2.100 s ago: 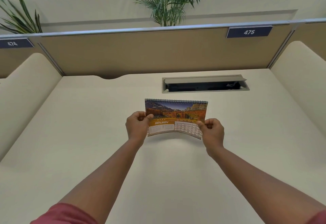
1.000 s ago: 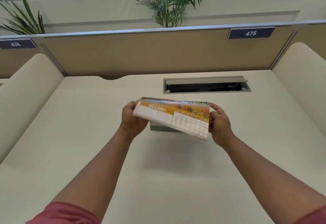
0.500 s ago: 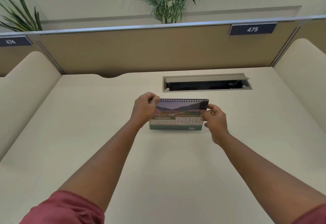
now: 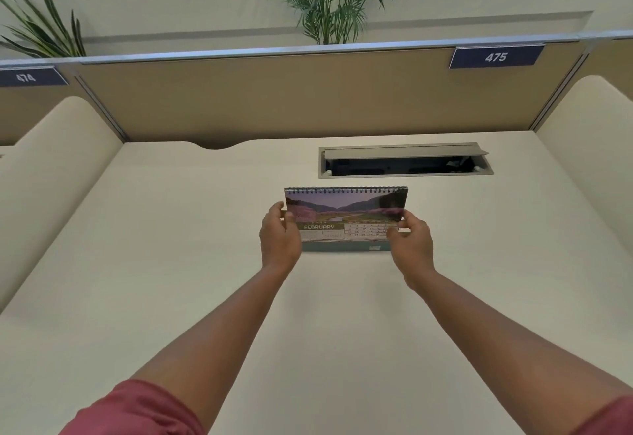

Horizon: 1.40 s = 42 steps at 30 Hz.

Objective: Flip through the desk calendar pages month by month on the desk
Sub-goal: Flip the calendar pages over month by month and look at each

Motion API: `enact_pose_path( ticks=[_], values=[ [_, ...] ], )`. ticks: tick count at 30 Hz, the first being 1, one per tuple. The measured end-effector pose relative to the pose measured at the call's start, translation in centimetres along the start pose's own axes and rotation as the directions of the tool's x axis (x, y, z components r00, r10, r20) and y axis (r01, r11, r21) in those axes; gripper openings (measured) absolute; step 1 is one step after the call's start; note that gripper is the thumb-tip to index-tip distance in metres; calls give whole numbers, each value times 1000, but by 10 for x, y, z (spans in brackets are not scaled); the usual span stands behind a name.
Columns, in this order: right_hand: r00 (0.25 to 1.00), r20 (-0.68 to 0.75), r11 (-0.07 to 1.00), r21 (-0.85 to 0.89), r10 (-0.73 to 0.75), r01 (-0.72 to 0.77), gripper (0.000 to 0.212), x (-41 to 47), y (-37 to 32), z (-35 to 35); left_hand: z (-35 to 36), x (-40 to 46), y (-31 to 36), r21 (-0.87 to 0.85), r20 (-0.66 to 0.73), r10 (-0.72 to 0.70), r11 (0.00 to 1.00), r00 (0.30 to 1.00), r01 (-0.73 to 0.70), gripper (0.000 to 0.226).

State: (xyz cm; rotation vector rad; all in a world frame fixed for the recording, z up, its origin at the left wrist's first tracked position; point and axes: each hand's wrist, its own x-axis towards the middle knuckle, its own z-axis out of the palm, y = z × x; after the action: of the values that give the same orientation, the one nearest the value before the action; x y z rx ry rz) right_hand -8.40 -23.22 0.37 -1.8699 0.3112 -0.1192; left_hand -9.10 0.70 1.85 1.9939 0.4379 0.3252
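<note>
Now | desk calendar (image 4: 346, 219) upright mid-tabletop (image 4: 171, 263), February showing | left grip (image 4: 279, 237), right grip (image 4: 411, 246) pinching page edges | risk: uneven pull tears sheet at spiral binding

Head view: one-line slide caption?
Both hands, left hand and right hand, grip the desk calendar, open at February, on the desk.

Both hands' fingers (image 4: 289, 217) pinch Feb calendar (image 4: 346, 210) on desk (image 4: 171, 263).
</note>
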Motion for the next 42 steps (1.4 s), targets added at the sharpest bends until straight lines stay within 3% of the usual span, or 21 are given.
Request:
enact_pose_path(
  ticks=[2, 9, 16, 19, 24, 29, 31, 34, 37, 39, 42],
  values=[
    [1000, -1, 996, -84, -12, 12, 27, -4, 3, 4, 2, -7, -5, 8, 9, 43, 999, 999, -43, 26],
    [1000, -26, 981, -196, 7, -12, 41, -15, 6, 11, 2, -19, -11, 37, -17, 86, 996, 996, -85, 38],
    [989, -149, 997, -74, -6, -6, 26, -19, 9, 6, -4, -12, -11, -17, -86, 16, 1000, 996, -18, 12],
    [985, -172, 998, 54, 32, -23, 12, -17, 8, 0, -8, -7, -12, -16, -100, 0, 1000, 995, -2, 15],
    [994, 10, 971, 214, 109, -108, 28, -13, 4, -7, -15, -4, -15, -64, -60, -25, 998, 998, 21, 28],
    [965, 170, 851, 456, 202, -258, 20, -9, -14, -19, -24, 0, -23, -154, 25, -118, 981, 993, 120, 12],
    [952, 239, 793, 533, 193, -294, 26, -7, -21, -24, -31, 3, -24, -165, 49, -115, 979, 992, 122, 28],
    [916, 356, 719, 588, 183, -372, 26, -7, -28, -30, -41, 8, -20, -64, 112, 2, 998, 994, 5, 73],
    [881, 443, 634, 636, 167, -440, 23, -8, -35, -33, -44, 15, -10, 80, 188, 293, 947, 938, -312, 102],
    [874, 463, 617, 648, 147, -447, 24, -7, -37, -33, -45, 22, -4, 125, 238, 415, 883, 878, -451, 100],
    [879, 454, 641, 634, 144, -433, 21, -7, -40, -33, -49, 28, 2, 188, 289, 458, 834, 841, -519, 79]
  ],
)
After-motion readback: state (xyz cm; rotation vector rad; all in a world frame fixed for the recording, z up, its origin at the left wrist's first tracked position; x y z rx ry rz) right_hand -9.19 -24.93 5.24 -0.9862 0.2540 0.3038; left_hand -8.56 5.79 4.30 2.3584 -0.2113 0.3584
